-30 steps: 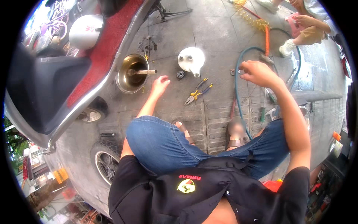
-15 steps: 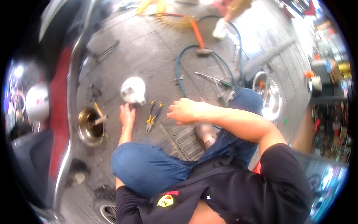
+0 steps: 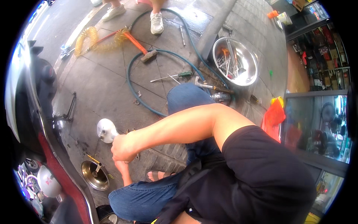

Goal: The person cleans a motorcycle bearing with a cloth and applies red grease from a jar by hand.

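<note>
On the paving, a white round metal part (image 3: 106,130) with a central hub lies just beyond my hands, its projecting lug close to my right knuckles. My right hand (image 3: 123,148) has its fingers curled closed, and whatever is in them is hidden. Directly below it is my left hand (image 3: 121,164), its fingers mostly covered by the right one. Yellow-handled pliers are largely hidden under my right forearm. A brass-coloured bowl-shaped part (image 3: 88,172) with a central stem sits to the left of my left hand, with a yellow-handled tool (image 3: 93,158) against its rim.
Beyond my knee are a blue hose (image 3: 128,74), a green-handled screwdriver (image 3: 175,76), and an orange-handled hammer (image 3: 136,43). To the right stands a shiny basin (image 3: 253,71) of tools. A red vehicle body (image 3: 61,168) borders the left. Another person's shoe (image 3: 156,23) shows at the top.
My right hand has moved left, across to my left hand beside the white part. The head view has shifted right, bringing the basin and doorway further in.
</note>
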Available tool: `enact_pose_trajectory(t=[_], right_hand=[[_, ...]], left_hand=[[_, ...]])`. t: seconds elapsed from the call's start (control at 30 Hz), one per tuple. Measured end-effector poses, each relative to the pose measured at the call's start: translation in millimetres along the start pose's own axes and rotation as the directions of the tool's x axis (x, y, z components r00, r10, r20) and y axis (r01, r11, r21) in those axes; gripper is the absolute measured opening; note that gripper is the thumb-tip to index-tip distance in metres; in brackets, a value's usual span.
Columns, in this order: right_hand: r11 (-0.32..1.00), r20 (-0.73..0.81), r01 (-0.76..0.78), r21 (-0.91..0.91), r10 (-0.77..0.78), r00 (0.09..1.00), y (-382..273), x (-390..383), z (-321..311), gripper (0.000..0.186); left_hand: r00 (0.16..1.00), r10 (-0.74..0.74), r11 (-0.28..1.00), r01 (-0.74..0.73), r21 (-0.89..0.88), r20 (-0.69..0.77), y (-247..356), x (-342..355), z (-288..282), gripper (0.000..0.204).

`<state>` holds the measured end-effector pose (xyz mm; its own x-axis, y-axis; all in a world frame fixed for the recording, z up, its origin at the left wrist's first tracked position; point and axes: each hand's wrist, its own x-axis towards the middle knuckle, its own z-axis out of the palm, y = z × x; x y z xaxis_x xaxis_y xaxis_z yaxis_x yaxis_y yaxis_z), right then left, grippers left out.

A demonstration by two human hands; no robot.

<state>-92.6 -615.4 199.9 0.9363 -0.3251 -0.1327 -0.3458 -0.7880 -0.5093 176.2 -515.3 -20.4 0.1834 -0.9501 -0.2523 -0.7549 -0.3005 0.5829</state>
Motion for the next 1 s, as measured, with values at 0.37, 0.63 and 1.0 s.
enact_pose_trajectory(t=[0.37, 0.63, 1.0], right_hand=[[0.998, 0.072, -0.062, -0.010, 0.063, 0.995, 15.8, -6.6, 0.6, 0.021], [0.992, 0.135, -0.119, 0.048, 0.111, 0.985, 31.0, 6.4, -8.5, 0.026], [0.893, -0.784, -0.239, 0.381, 0.449, 0.429, 118.2, -107.4, -110.8, 0.033]], left_hand=[[1.000, 0.024, 0.999, -0.024, 0.033, 0.002, 31.5, 1.4, 21.9, 0.035], [0.943, 0.319, 0.922, -0.331, 0.199, 0.092, 47.2, 13.0, 20.0, 0.035], [0.939, 0.117, 0.680, 0.160, -0.716, 0.322, 117.2, 19.3, -99.2, 0.041]])
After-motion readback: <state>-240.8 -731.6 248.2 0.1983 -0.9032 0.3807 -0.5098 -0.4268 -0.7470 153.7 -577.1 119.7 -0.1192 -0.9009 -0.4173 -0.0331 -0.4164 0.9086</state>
